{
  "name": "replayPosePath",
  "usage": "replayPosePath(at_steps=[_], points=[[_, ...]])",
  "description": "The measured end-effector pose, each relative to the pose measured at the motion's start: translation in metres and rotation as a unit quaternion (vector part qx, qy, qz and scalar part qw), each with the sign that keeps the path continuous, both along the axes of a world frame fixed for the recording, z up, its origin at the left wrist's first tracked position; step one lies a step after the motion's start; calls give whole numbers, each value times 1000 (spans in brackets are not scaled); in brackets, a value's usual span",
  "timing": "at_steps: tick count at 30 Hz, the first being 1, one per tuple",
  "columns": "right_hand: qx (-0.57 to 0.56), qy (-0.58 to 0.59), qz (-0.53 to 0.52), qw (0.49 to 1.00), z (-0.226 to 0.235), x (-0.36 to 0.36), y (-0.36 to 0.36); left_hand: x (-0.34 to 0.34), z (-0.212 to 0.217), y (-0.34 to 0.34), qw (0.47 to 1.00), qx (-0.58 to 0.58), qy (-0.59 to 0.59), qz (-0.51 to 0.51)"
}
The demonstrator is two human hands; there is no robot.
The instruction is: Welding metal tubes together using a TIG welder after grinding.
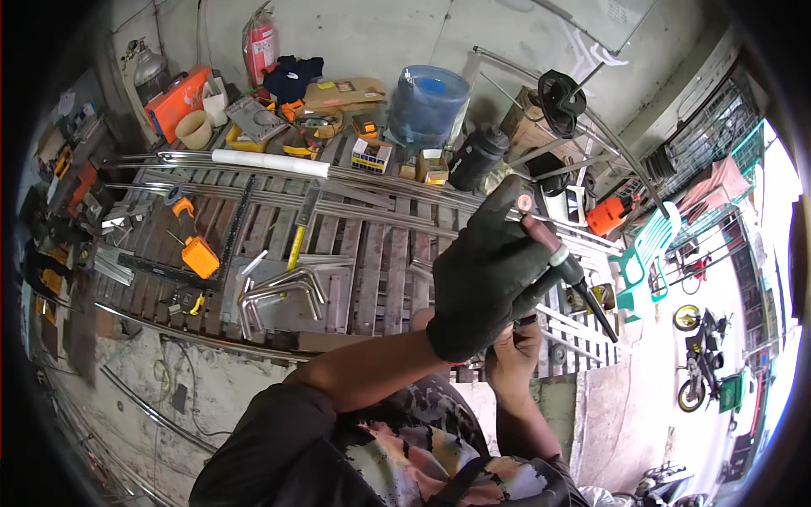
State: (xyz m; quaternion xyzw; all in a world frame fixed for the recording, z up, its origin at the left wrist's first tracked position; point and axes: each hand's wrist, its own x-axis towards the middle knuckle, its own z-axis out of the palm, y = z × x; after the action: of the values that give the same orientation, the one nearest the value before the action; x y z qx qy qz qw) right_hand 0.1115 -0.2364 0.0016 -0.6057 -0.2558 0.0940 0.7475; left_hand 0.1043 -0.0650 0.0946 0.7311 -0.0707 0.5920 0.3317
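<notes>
My left hand [490,275], in a dark glove, is raised over the right part of the slatted workbench. Its fingers are closed around what looks like a TIG welding torch [570,269], with a pinkish-brown nozzle, a pale ring and a long black tapered cap pointing down to the right. A small round copper-coloured spot shows by the glove's upper fingers. Just below, my bare right hand [514,359] is closed, fingertips up near the glove. Something dark shows at its fingertips, but I cannot make out what it is.
Bent metal tubes [283,296], a yellow tape measure [296,247], an orange tool [200,256] and a black square [169,277] lie on the bench's left. Long tubes run along its back, before a blue water container [429,106] and black bottle [477,158]. A green chair [649,253] stands right.
</notes>
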Motion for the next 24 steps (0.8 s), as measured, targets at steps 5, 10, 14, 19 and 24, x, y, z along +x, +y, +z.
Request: replayPosePath(at_steps=[5,10,14,19,24], points=[[-5,-142,-118,983,30,15,-13,-10,3,-23,899,-329,49,-286],[-39,-490,-370,788,75,34,-35,-16,12,-26,659,-551,42,-510],[-185,-533,-286,774,94,34,-51,-19,11,-26,666,-531,50,-522],[-165,-556,-280,765,101,37,-46,-12,0,-33,638,-529,-3,-559],[-116,-544,-285,780,96,38,-43,-15,1,-32,646,-518,-3,-561]])
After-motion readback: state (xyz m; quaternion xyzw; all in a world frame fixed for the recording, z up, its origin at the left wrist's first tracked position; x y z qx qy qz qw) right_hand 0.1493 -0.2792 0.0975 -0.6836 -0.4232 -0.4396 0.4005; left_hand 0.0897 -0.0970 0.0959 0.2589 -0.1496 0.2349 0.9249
